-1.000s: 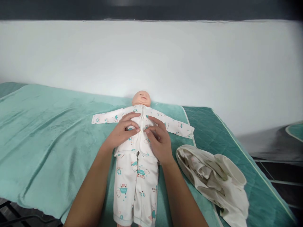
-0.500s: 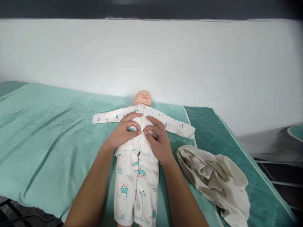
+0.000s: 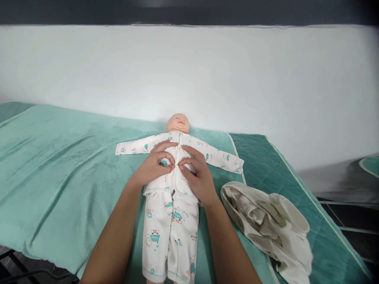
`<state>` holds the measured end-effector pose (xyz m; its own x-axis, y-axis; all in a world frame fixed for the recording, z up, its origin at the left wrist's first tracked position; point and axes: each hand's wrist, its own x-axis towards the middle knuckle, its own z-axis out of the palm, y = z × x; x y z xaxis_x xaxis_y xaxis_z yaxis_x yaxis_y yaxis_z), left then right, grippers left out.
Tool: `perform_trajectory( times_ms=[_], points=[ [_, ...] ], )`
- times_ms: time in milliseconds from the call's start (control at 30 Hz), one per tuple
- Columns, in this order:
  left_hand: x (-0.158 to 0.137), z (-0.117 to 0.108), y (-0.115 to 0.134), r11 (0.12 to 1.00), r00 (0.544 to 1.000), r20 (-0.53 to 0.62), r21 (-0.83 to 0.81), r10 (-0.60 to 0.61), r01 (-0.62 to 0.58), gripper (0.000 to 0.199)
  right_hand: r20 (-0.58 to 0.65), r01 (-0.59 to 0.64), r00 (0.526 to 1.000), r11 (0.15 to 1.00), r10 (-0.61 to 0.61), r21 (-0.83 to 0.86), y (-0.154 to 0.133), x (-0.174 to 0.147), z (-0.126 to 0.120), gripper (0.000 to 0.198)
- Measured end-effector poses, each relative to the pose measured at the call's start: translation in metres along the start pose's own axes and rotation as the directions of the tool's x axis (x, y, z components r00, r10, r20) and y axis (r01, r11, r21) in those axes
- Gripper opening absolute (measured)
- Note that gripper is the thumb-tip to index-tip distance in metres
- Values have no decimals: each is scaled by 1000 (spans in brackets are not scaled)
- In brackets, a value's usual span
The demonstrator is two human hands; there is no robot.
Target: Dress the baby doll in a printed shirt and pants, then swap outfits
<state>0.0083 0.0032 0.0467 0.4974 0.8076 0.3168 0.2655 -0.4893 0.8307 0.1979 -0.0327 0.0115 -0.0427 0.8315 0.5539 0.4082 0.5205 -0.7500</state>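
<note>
A baby doll (image 3: 177, 123) lies on its back, its head toward the wall and its arms spread. It wears a white printed jacket (image 3: 160, 183) and matching trousers (image 3: 155, 236). On the jacket's front, my left hand (image 3: 155, 163) pinches the cloth at the middle opening with thumb and forefinger. From the other side my right hand (image 3: 197, 173) pinches the opposite edge. A small pale button (image 3: 177, 167) shows between my fingertips. Another fastening sits higher on the chest. The fingers partly cover the jacket's belly.
Crumpled off-white cloth (image 3: 269, 228) lies to the right of the doll. Beneath is a light green blanket (image 3: 74, 169) over a darker green quilted cover (image 3: 254, 157). A white wall (image 3: 189, 71) stands behind. Metal bars (image 3: 355, 228) show at the lower right.
My thumbs and forefingers have drawn slightly apart, so the button between them shows more plainly. The doll and its clothes lie as before.
</note>
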Motion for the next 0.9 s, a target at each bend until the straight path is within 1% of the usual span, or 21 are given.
perform_trajectory(
  times_ms=[300, 467, 633, 900],
  points=[
    [0, -1, -2, 1000, 1000, 23, -20, -11, 11, 7, 32, -41, 999, 998, 40, 40, -2, 0, -3, 6],
    [1, -2, -7, 999, 1000, 28, -43, 4, -3, 12, 34, -42, 999, 999, 41, 33, -2, 0, -2, 5],
    [0, -3, -11, 999, 998, 48, -33, 34, -33, 14, 23, -37, 999, 999, 37, 38, -1, 0, -1, 5],
    [1, -1, -17, 994, 997, -8, -81, 79, -79, 9, 3, -74, 997, 996, 74, 48, -2, -1, 1, 3]
  ],
)
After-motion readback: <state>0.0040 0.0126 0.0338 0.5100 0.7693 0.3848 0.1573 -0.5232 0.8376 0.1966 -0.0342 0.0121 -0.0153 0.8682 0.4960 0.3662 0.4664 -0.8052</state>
